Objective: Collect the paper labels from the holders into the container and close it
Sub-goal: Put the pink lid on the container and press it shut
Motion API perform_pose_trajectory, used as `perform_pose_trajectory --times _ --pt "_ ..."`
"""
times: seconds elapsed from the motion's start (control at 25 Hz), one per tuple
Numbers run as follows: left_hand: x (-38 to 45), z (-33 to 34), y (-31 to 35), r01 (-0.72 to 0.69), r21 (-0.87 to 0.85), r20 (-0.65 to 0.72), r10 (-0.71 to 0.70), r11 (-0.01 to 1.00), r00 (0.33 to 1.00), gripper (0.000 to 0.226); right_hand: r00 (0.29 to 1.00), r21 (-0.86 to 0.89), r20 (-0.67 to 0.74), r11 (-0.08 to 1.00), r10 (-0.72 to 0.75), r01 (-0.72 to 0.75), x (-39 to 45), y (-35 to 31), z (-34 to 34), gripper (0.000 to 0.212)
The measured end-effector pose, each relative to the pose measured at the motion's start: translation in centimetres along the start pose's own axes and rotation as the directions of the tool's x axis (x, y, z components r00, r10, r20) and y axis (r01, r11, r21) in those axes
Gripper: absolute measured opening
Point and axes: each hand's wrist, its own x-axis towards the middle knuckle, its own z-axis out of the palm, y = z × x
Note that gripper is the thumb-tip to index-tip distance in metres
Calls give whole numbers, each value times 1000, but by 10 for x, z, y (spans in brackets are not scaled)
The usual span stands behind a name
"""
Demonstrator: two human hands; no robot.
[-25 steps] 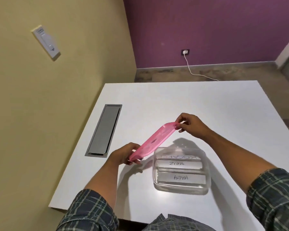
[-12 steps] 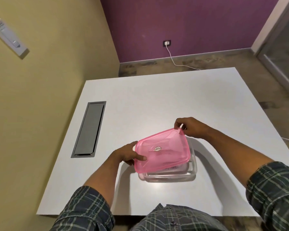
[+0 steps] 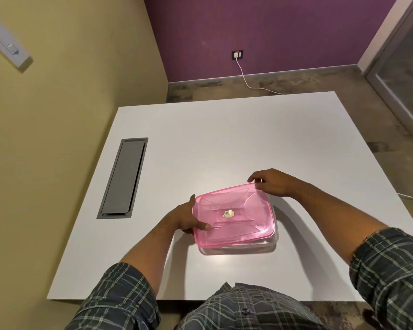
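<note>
One pink lid (image 3: 234,216) on one clear container (image 3: 239,249), desk (image 3: 224,144); left hand (image 3: 184,219) grip and right hand (image 3: 272,184) grip each hold lid edges.

You are seeing one pink lid (image 3: 233,216), one clear container (image 3: 239,248), one white table (image 3: 224,139), one grey cable hatch (image 3: 123,178), and two hands: left hand (image 3: 183,217), right hand (image 3: 271,183).
</note>
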Motion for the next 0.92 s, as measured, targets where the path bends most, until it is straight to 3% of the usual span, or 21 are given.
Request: perform_pose_trajectory --times 0.28,0.44,0.56,0.68,0.92 --pt "0 16 8 -23 30 -32 24 999 999 138 1000 -141 -20 990 -11 8 -10 13 9 52" --pt "1 23 15 -35 36 -51 37 999 998 120 978 -52 -37 977 206 -208 -20 24 16 69" --pt "-1 22 17 -55 25 -52 57 998 997 109 962 116 53 955 269 -273 -22 28 20 63" --pt "-4 22 21 -66 -11 -58 65 998 996 111 958 240 49 927 284 -287 -20 25 19 57" --pt "-8 12 32 -91 27 -130 94 995 987 104 952 166 -41 942 303 -293 -8 21 17 60"
